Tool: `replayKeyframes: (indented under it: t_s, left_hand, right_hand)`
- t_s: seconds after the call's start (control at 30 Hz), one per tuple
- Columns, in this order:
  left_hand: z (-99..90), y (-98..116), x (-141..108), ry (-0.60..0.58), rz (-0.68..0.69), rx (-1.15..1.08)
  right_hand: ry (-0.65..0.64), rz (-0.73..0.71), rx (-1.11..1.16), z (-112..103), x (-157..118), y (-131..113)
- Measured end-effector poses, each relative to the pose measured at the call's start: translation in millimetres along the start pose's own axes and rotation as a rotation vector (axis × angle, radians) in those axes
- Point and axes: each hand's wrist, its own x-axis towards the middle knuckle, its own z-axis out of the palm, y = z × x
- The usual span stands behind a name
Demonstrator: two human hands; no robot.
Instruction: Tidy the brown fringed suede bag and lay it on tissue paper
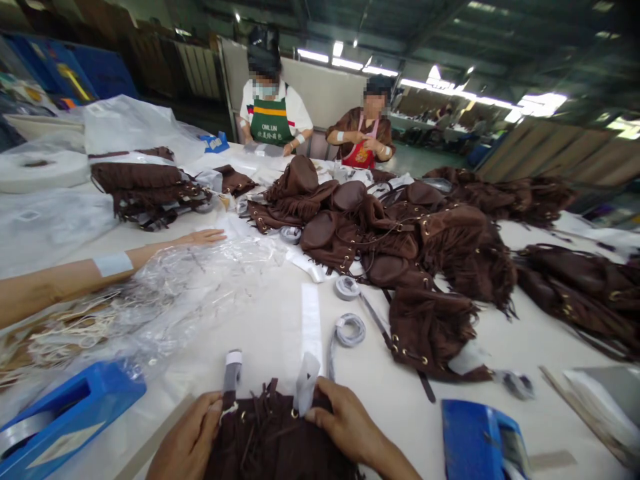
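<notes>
At the bottom centre lies a dark brown fringed bag (280, 437) with brass eyelets along its top edge. My left hand (193, 430) holds the bag's upper left corner, beside an upright grey wrapped strap (233, 371) with a white band. My right hand (343, 420) grips the upper right corner, its thumb and fingers closed near an eyelet. From there a piece of pale grey wrapping (306, 383) sticks up. Just beyond the bag, a coiled grey wrapped strap (350, 330) rests on the white table (270, 327).
Brown bags (390, 227) are heaped across the middle and right. Blue tape dispensers (75, 420) stand at both sides. Clear plastic (170, 287) covers the left, where another person's arm (65, 283) reaches in. Two people stand across the table.
</notes>
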Motion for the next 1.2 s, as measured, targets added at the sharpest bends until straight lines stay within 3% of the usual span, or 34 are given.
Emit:
replayKeyframes:
  t_s: [0.13, 0.2, 0.27, 0.4, 0.5, 0.6, 0.7, 0.8, 0.87, 0.97, 1.07, 1.13, 1.2]
  left_hand:
    - [0.0, 24, -2, 0.218, 0.338, 0.264]
    - [9.7, 43, -2, 0.144, 0.514, 0.276]
    - [24.3, 63, 3, -0.038, 0.591, 0.247]
    - [46.1, 98, 19, -0.413, 0.436, 0.169]
    - [43.7, 116, 29, -0.604, 0.302, -0.029]
    - [34.9, 124, 34, -0.771, 0.205, -0.244]
    - [31.1, 121, 38, -0.838, 0.13, -0.309]
    - [32.6, 115, 40, -0.84, 0.105, -0.291]
    - [34.0, 116, 42, -0.852, 0.116, -0.291]
    - [33.4, 124, 47, -0.937, 0.159, -0.297]
    - [28.0, 130, 51, -1.011, 0.199, -0.218]
    - [23.7, 128, 49, -1.02, 0.211, -0.144]
    - [21.8, 120, 43, -0.987, 0.241, -0.044]
  right_hand:
    - [-0.064, -0.04, 0.031, -14, 0, 0]
    - [-0.093, -0.026, -0.021, -20, 0, 1]
    - [-0.141, 0.017, -0.026, -25, 1, 2]
    - [-0.237, 0.097, 0.333, -28, 7, 6]
    - [-0.302, 0.095, 0.696, -26, 11, 14]
    - [-0.343, 0.096, 0.847, -22, 12, 22]
    - [-0.246, 0.021, 0.616, -23, 6, 19]
    - [-0.046, -0.166, 0.186, -33, -5, 0]
    - [0.022, -0.27, 0.036, -39, -12, -13]
    - [0.048, -0.367, -0.015, -32, -13, -22]
    - [0.086, -0.47, -0.147, -9, -14, -16]
    - [0.052, -0.526, -0.234, 1, -22, -11]
    - [-0.008, -0.538, -0.225, -3, -34, -9]
